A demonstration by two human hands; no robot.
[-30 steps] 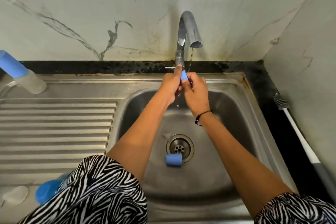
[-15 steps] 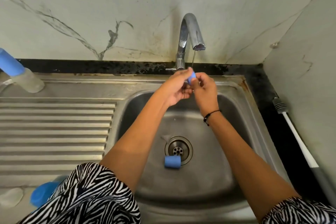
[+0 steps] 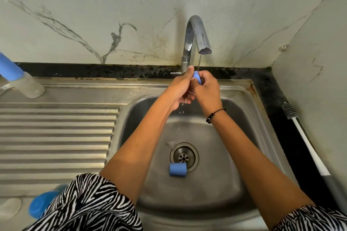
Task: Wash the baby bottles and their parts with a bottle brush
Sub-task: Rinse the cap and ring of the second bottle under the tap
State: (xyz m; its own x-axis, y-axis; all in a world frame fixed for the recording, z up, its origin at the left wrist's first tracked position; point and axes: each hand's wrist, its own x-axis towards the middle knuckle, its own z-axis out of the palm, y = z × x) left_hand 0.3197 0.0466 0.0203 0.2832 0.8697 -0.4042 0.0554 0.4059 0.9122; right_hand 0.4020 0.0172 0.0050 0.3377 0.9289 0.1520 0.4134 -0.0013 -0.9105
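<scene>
both hands are meeting just below the tap spout, in the upper middle of the frame, and are holding a small blue bottle part [image 3: 197, 77] between them. the part is a short, smooth, matte plastic piece with its long axis slanting from the upper left down to the lower right, its upper end pointing toward the thin stream of water [image 3: 199, 63] that is falling onto it. the left hand [image 3: 180, 90] is curling its fingers around the part from the left, and the right hand [image 3: 206, 91] is pinching it from the right with bent fingers; most of the part is hidden by them. drops are falling from the hands into the stainless steel sink [image 3: 232, 148].

a blue cylindrical cap [image 3: 178, 169] is lying on its side just beside the round drain [image 3: 184, 157], its long axis running left to right and its open end facing right. a clear bottle with a blue top [image 3: 16, 78] is lying tilted at the far left edge on the ribbed draining board [image 3: 56, 137]. a bottle brush [image 3: 308, 144] with a white handle and grey bristles is lying along the dark table [image 3: 270, 92] at the right, its bristle end pointing to the upper left. the chrome tap [image 3: 195, 37] is curving in front of the veined marble wall [image 3: 93, 15]
</scene>
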